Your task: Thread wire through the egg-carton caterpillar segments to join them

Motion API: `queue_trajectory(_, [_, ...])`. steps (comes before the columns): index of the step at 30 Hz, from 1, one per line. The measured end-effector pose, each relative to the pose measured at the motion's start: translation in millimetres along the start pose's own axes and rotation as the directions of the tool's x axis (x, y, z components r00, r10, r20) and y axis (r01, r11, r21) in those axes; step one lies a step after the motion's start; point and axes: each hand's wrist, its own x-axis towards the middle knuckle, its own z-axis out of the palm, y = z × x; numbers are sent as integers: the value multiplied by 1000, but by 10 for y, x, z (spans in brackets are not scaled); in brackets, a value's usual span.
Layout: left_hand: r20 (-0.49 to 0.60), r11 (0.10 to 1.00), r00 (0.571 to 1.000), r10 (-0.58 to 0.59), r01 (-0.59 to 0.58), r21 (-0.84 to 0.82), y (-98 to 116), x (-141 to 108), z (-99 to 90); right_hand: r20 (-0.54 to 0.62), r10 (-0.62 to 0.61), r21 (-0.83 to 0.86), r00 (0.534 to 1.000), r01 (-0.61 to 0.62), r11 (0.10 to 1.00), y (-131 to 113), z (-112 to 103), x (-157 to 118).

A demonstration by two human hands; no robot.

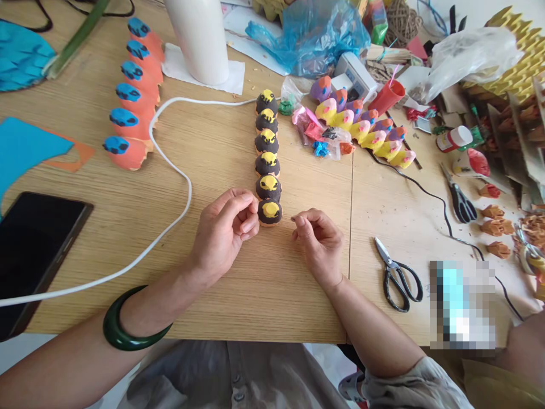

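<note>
A row of black domed pieces with yellow tops (pixel 268 165) runs away from me down the middle of the table. Small dark marks show on the yellow patches; the nearest has one at its right side. My left hand (pixel 230 224) is closed with its fingertips pinched, just left of the nearest piece; anything between them is too small to make out. To the right of that piece, my right hand (pixel 317 238) pinches a tiny dark bit (pixel 293 219) between thumb and forefinger.
An orange row with blue tops (pixel 138 96), a white cable (pixel 187 193) and a phone (pixel 38 250) lie left. Scissors (pixel 395 272) rest right. Purple and yellow rows (pixel 361 129), plastic bags (pixel 310 34) and a white cylinder (pixel 200 40) stand behind. Another person's arm (pixel 525 346) shows lower right.
</note>
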Motion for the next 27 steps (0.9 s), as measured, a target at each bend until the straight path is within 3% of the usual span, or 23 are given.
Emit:
queue_trajectory(6, [48, 994, 999, 2, -7, 105, -47, -15, -57, 40, 53, 5, 998, -53, 999, 7, 2, -11])
queue_trajectory(9, [107, 936, 986, 126, -153, 315, -74, -78, -88, 34, 51, 26, 998, -52, 998, 7, 12, -24])
queue_trajectory(13, [259, 771, 936, 239, -345, 535, -82, -166, -88, 48, 35, 26, 998, -36, 999, -30, 25, -38])
queue_trajectory(19, [435, 600, 834, 340, -548, 583, -120, -166, -75, 82, 3, -19, 997, -1, 1000, -120, 37, -43])
queue_trajectory(27, [438, 493, 794, 422, -607, 624, -130, -156, -88, 166, -55, -10, 985, 57, 998, -84, 9, -64])
